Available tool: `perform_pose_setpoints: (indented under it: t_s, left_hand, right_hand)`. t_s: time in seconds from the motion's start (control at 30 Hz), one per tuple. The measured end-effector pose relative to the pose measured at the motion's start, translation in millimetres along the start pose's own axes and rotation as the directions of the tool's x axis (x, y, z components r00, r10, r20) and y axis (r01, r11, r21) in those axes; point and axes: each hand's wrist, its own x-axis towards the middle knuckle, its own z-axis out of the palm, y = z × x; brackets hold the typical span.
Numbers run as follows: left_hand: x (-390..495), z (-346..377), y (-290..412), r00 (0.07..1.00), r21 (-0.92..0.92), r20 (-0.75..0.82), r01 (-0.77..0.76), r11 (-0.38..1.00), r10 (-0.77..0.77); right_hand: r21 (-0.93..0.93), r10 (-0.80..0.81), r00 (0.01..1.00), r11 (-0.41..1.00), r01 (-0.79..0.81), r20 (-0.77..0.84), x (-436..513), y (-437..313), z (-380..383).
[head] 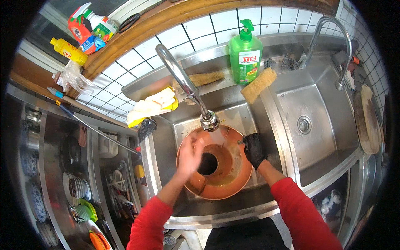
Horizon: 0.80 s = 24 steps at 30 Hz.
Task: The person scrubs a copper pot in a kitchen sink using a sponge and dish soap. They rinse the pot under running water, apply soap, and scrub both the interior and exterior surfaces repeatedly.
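A round copper-coloured metal vessel with a dark central opening lies in the left basin of a steel double sink. Water runs from the curved chrome faucet above it. My left hand, bare and blurred by motion, is over the vessel's left side, its fingers apart and nothing seen in it. My right hand wears a black glove and is at the vessel's right rim, fingers curled. A small dark scrap shows at its fingertips, perhaps a scouring pad; most of what it holds is hidden.
A green pump bottle and a tan scouring sponge stand behind the basin. Yellow and white gloves lie on the left corner. To the right is a second basin with its own faucet. Shelves of dishes are at left.
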Motion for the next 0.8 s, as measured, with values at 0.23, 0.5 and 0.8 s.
perform_pose_setpoints:
  t_s: [0.23, 0.5, 0.8]
  left_hand:
    - [-51.3, -3.2, 27.0, 0.924, 0.202, 0.278, -0.324, 0.924, 0.263]
    - [-64.3, 18.9, 29.8, 0.974, 0.314, 0.121, -0.219, 0.924, 0.190]
    - [-71.5, 25.1, 32.9, 0.985, 0.357, 0.054, -0.175, 0.918, 0.166]
  right_hand:
    - [0.019, -0.003, 1.000, 1.000, 0.002, 0.012, 7.7, 0.8, 9.0]
    - [-0.036, -0.033, 0.993, 0.999, 0.037, 0.109, 56.9, -6.7, 25.4]
    - [0.601, 0.018, 0.985, 0.790, -0.118, 0.169, 53.2, -90.0, 49.0]
